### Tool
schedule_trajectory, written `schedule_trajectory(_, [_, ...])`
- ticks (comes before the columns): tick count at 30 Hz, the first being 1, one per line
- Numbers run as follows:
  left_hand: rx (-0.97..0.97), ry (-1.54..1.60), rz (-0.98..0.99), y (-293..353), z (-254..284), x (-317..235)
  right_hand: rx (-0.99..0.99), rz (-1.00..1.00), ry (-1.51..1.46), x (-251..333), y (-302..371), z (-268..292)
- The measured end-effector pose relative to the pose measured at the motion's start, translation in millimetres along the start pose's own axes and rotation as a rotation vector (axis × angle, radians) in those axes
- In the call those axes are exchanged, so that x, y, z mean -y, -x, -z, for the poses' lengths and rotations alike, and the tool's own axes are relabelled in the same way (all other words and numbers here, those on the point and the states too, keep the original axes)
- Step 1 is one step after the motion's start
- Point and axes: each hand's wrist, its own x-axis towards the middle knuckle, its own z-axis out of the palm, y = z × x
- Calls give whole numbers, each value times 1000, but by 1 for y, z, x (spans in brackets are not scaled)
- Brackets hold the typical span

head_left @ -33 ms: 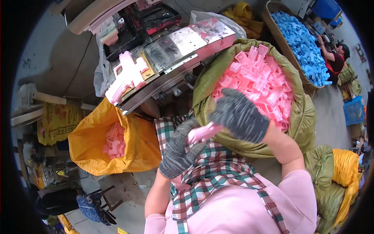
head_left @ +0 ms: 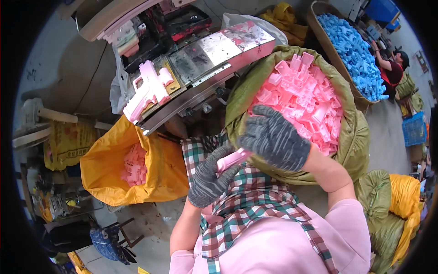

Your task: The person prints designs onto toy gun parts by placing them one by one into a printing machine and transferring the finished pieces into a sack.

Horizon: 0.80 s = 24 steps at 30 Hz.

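At the far left, a yellow sack (head_left: 157, 176) stands open on the floor, with a small heap of pink plastic pieces (head_left: 133, 170) lying inside it. Above it is a metal machine bench (head_left: 214, 55), and on its left end rests 1 pink moulded part (head_left: 149, 90), just beside the bench's front edge.

In the middle, the left hand (head_left: 211, 176) wears a grey knitted glove; its fingers are curled around the lower end of a pink plastic part (head_left: 232, 159). This part is held in the air over a checked apron (head_left: 246, 205), in front of the green sack. The right hand (head_left: 277, 137), also in a grey glove, lies over the upper end of the same part — its fingers are bent downward, but I cannot tell if they really grasp the part or only cover it.

Behind the right hand, a big green sack (head_left: 353, 146) is filled to the rim with pink plastic parts (head_left: 303, 98). Farther right, near the upper edge, a long basket (head_left: 326, 34) carries blue plastic parts (head_left: 356, 50), and another person in red (head_left: 392, 68) is just beside it. At the lower right stand 1 tied green sack (head_left: 378, 201) and 1 yellow sack (head_left: 408, 214) — touching each other.
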Motion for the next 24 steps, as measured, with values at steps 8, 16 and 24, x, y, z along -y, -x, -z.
schedule_trajectory(8, [-285, 1117, 334, 10, 20, 15, 27, -142, -321, 9, -14, 0])
schedule_trajectory(16, [-710, 354, -42, -6, 49, 5, -339, -116, -469, -21, -14, -19])
schedule_trajectory(24, [-539, -868, -114, -79, 146, -20, -155, -336, -639, -16, -4, -3])
